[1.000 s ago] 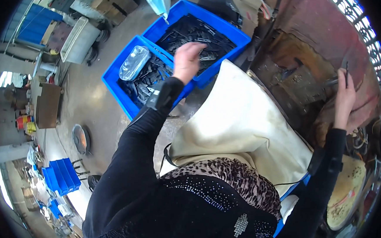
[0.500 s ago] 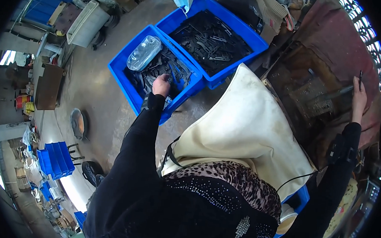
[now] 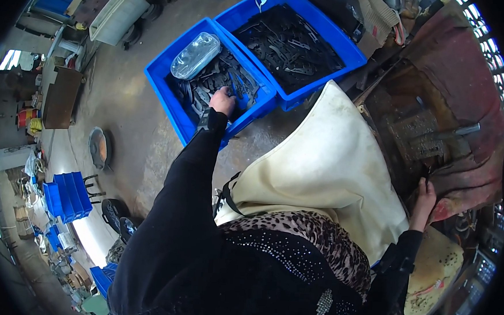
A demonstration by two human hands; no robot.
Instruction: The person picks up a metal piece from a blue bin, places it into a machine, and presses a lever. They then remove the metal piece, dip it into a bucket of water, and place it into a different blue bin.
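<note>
My left hand [image 3: 223,101] reaches down into the nearer blue crate [image 3: 164,97] and rests among several dark flat metal parts [image 3: 210,83]; its fingers are buried in the pile, so any grip is hidden. A clear plastic bag [image 3: 195,55] lies on the parts at the crate's far end. My right hand [image 3: 424,197] rests on the near edge of a rusty red machine bed [image 3: 469,96], fingers curled against it. A cream apron [image 3: 326,168] covers my lap between both arms.
A second blue crate [image 3: 334,44] of dark metal parts stands beside the first. A grey lever [image 3: 458,131] and a perforated plate [image 3: 415,136] sit on the machine. Stacked blue bins [image 3: 68,195] and a round pan [image 3: 98,147] stand on the concrete floor at left.
My left hand moved from the far crate into the nearer crate and sank into its parts. My right hand dropped from the machine's upper part to its near edge.
</note>
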